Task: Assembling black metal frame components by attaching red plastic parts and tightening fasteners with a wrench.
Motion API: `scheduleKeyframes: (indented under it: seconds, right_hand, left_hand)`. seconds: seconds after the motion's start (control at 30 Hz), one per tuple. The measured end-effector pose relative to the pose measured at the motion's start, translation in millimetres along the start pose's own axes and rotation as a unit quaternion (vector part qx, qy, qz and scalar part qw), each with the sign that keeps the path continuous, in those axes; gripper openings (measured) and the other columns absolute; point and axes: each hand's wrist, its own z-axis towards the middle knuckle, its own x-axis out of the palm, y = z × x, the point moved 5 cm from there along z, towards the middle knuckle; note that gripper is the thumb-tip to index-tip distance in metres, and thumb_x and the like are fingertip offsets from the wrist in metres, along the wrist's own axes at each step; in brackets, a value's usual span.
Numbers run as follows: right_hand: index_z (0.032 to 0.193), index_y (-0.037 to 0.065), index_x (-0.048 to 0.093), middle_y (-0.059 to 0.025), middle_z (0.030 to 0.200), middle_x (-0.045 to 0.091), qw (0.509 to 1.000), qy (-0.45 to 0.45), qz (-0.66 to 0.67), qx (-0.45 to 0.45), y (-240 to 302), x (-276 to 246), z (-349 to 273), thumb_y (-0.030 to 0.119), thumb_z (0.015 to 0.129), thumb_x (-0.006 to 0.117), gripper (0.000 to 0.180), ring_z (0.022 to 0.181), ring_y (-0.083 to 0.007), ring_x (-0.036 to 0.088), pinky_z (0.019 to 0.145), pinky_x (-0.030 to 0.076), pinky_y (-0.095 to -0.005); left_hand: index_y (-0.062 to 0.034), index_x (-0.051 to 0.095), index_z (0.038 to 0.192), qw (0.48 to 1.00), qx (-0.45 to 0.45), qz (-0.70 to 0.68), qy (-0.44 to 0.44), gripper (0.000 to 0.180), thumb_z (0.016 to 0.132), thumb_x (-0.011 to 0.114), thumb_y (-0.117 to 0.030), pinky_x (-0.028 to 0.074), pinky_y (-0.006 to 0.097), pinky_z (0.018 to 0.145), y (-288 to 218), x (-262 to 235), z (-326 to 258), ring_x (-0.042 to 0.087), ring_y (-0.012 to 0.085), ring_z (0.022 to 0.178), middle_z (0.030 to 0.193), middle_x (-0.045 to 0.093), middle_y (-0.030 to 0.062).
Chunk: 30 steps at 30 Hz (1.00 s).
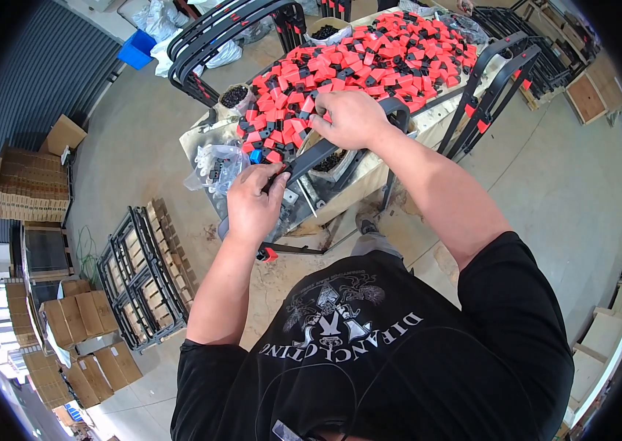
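A long dark metal bar (pixel 320 153) lies slanted across the near edge of a worktable. My left hand (pixel 253 203) grips its lower end, fingers wrapped around it. My right hand (pixel 351 117) closes over the bar's upper end, next to a big heap of red and black plastic clips (pixel 369 62) that covers the tabletop. A small blue clip (pixel 256 156) sits at the heap's near edge. Under the bar stands a box of small dark parts (pixel 331 163).
Clear bags of parts (pixel 215 165) lie at the table's left corner, with a cup of dark pieces (pixel 234 95) behind. Curved black frames (pixel 230 29) stand at the back left and right (pixel 494 88). A black rack (pixel 138 279) and cardboard boxes (pixel 79 316) sit on the floor at left.
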Motion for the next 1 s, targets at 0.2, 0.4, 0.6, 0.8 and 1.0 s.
scheduleKeyframes:
  seconds: [0.2, 0.4, 0.6, 0.8, 1.0]
  right_hand:
    - [0.092, 0.006, 0.067, -0.0156, 0.086, 0.071, 1.000, -0.021, -0.003, -0.006, 4.9, -1.3, 0.4, 0.036, 0.089, 0.064, 0.030, 0.086, -0.0379, 0.069, 0.076, 0.053, -0.0510]
    - [0.091, 0.006, 0.067, -0.0157, 0.086, 0.071, 1.000, -0.019, -0.002, 0.005, 2.1, -1.7, -0.9, 0.036, 0.089, 0.064, 0.030, 0.085, -0.0377, 0.069, 0.076, 0.053, -0.0509]
    - [0.091, 0.007, 0.067, -0.0152, 0.085, 0.071, 1.000, -0.019, 0.004, 0.004, -1.2, 1.0, 1.6, 0.035, 0.089, 0.063, 0.029, 0.084, -0.0373, 0.069, 0.076, 0.054, -0.0506]
    - [0.092, 0.008, 0.068, -0.0141, 0.086, 0.072, 1.000, -0.031, -0.005, -0.001, -3.9, 0.9, -0.2, 0.035, 0.089, 0.063, 0.028, 0.083, -0.0365, 0.070, 0.077, 0.054, -0.0499]
    - [0.094, 0.008, 0.068, -0.0133, 0.087, 0.072, 0.999, -0.030, -0.014, -0.004, -4.1, 1.2, -1.5, 0.035, 0.090, 0.062, 0.028, 0.083, -0.0356, 0.070, 0.076, 0.055, -0.0494]
  left_hand:
    - [-0.0027, 0.069, 0.089, 1.000, 0.009, 0.009, -0.018, 0.015, 0.083, 0.081, -0.011, 0.053, 0.040, 0.066, 9.6, 1.7, -4.1, 0.067, 0.0316, 0.073, 0.082, 0.070, 0.0133]
    - [-0.0026, 0.068, 0.087, 1.000, 0.001, 0.005, -0.014, 0.016, 0.084, 0.080, -0.011, 0.053, 0.040, 0.065, 1.0, 1.8, -1.2, 0.067, 0.0309, 0.072, 0.083, 0.070, 0.0133]
    - [-0.0031, 0.071, 0.093, 1.000, -0.017, -0.013, -0.008, 0.013, 0.084, 0.079, -0.009, 0.055, 0.038, 0.070, 6.1, 0.2, -2.2, 0.070, 0.0299, 0.078, 0.089, 0.073, 0.0133]
    - [-0.0014, 0.072, 0.094, 0.999, 0.010, -0.032, -0.012, 0.009, 0.086, 0.076, -0.005, 0.057, 0.036, 0.077, 6.2, -1.4, -3.7, 0.073, 0.0303, 0.083, 0.094, 0.075, 0.0155]
    - [0.0008, 0.073, 0.096, 0.997, -0.040, -0.066, 0.011, 0.008, 0.090, 0.072, -0.004, 0.056, 0.033, 0.078, 13.3, -2.8, -2.2, 0.072, 0.0238, 0.083, 0.094, 0.075, 0.0149]
